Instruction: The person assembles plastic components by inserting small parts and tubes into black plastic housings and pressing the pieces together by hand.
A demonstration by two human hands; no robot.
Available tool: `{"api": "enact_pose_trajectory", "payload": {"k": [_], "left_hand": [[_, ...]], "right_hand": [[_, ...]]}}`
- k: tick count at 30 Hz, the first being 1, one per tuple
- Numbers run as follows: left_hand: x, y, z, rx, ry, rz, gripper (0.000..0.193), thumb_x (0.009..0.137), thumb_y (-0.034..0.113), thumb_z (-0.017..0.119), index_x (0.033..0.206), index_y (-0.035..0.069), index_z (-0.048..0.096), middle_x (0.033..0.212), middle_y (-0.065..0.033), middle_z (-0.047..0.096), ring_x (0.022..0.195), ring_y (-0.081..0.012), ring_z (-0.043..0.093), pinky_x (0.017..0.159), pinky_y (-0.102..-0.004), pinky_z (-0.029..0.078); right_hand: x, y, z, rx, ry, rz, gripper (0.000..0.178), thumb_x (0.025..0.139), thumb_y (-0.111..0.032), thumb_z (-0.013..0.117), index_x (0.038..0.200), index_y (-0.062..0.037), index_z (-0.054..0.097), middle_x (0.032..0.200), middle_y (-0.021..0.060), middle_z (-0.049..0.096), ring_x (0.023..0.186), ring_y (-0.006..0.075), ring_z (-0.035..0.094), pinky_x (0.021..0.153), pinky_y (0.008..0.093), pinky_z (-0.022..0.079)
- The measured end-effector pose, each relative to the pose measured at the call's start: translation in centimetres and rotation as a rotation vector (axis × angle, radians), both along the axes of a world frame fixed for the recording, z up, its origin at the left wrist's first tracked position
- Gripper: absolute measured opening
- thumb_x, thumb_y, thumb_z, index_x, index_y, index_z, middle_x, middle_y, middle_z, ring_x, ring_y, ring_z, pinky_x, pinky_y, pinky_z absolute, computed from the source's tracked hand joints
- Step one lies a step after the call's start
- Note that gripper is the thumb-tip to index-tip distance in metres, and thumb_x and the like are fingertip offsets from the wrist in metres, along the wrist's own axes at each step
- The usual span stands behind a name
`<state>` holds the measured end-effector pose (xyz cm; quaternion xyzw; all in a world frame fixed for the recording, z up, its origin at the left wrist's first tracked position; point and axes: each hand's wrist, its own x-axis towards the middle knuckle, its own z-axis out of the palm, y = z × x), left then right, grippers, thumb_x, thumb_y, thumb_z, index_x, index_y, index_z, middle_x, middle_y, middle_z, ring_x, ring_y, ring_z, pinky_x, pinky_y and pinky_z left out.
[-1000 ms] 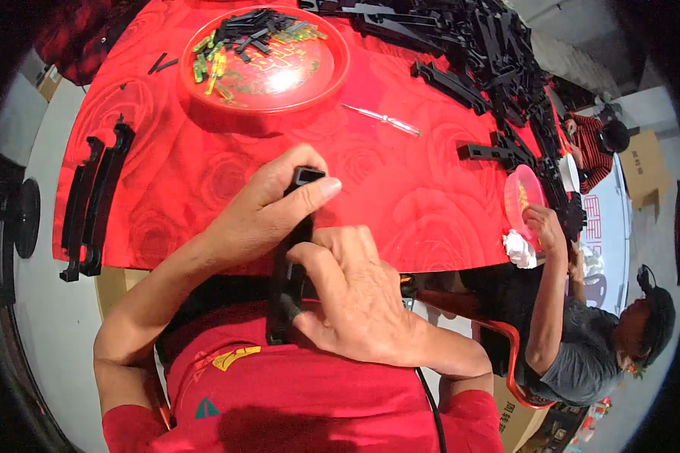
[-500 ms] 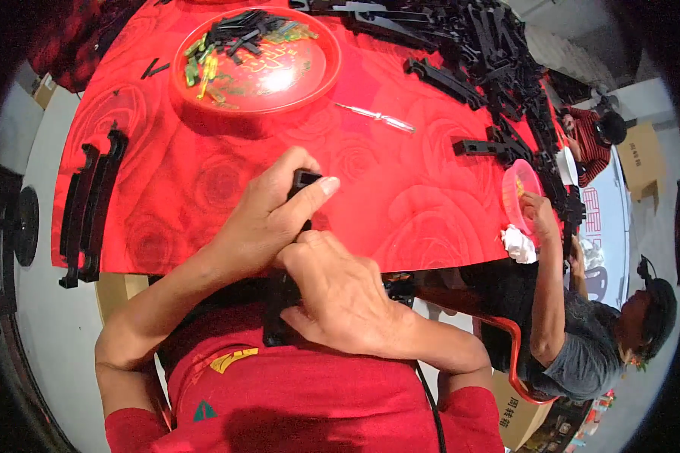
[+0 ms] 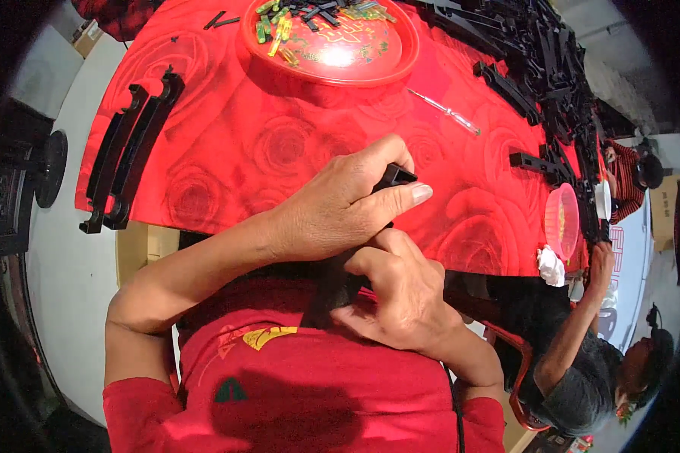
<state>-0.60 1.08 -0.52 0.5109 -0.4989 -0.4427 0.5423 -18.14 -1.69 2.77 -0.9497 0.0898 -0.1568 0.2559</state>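
Observation:
A long black plastic bar (image 3: 395, 177) is gripped in both hands, its top end poking out past my left thumb and its lower part resting against my red shirt. My left hand (image 3: 336, 198) wraps the upper end, with the thumb stretched along it. Just below, my right hand (image 3: 402, 291) is closed round the middle of the same bar. Much of the bar is hidden by my fingers. Beyond my hands, a slim screwdriver with a clear handle (image 3: 461, 119) lies on the red rose-patterned tablecloth (image 3: 279, 147).
A red round tray (image 3: 332, 69) holds black and yellow-green small strips at the far side. Several black bars (image 3: 145, 143) lie at left. Black parts (image 3: 555, 83) pile up at right, near a pink bowl (image 3: 561, 223) and white tissue (image 3: 551, 266). A co-worker (image 3: 582, 377) sits at right.
My view has shifted, so the table's contents appear farther right and higher. Both hands keep their grip on the bar. The co-worker's hand has left the pink bowl for the table's right edge.

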Motion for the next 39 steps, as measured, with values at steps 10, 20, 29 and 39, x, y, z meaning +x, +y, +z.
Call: {"api": "enact_pose_trajectory", "payload": {"k": [10, 20, 29, 39], "left_hand": [[0.1, 0.5, 0.3, -0.023, -0.033, -0.035, 0.02, 0.106, 0.024, 0.064, 0.108, 0.007, 0.054, 0.082, 0.0034, 0.048, 0.074, -0.0047, 0.047, 0.062, -0.0254, 0.042], [0.4, 0.3, -0.1, -0.029, 0.027, -0.07, 0.022, 0.106, 0.026, 0.063, 0.108, 0.007, 0.052, 0.083, 0.0036, 0.048, 0.074, -0.0047, 0.047, 0.061, -0.0248, 0.042], [-0.1, 0.3, -0.7, -0.044, -0.041, 0.063, 0.021, 0.105, 0.023, 0.064, 0.107, 0.005, 0.054, 0.084, 0.0018, 0.05, 0.077, -0.0063, 0.049, 0.065, -0.0278, 0.044], [0.1, 0.8, -0.5, 0.058, 0.072, -0.073, 0.021, 0.106, 0.026, 0.061, 0.109, 0.006, 0.053, 0.082, 0.0016, 0.051, 0.075, -0.0064, 0.05, 0.064, -0.0271, 0.044]], "right_hand": [[-0.5, 0.5, -0.3, -0.04, -0.02, -0.004, 0.065, 0.061, -0.022, 0.095, 0.112, -0.0117, 0.057, 0.108, 0.0146, 0.063, 0.09, 0.0338, 0.068, 0.063, 0.0431, 0.053], [-0.4, 0.4, -0.5, 0.003, -0.076, 0.007, 0.073, 0.055, -0.018, 0.097, 0.111, -0.0107, 0.051, 0.108, 0.0162, 0.063, 0.092, 0.0371, 0.067, 0.062, 0.0439, 0.053], [0.4, 0.7, -0.1, 0.015, -0.038, -0.046, 0.074, 0.054, -0.013, 0.093, 0.119, -0.0089, 0.057, 0.104, 0.0122, 0.058, 0.092, 0.0328, 0.064, 0.065, 0.0437, 0.053], [-0.3, 0.9, 0.1, 0.076, 0.08, -0.047, 0.062, 0.055, -0.016, 0.097, 0.105, -0.0066, 0.06, 0.107, 0.0164, 0.063, 0.094, 0.0364, 0.068, 0.071, 0.042, 0.054]]}}
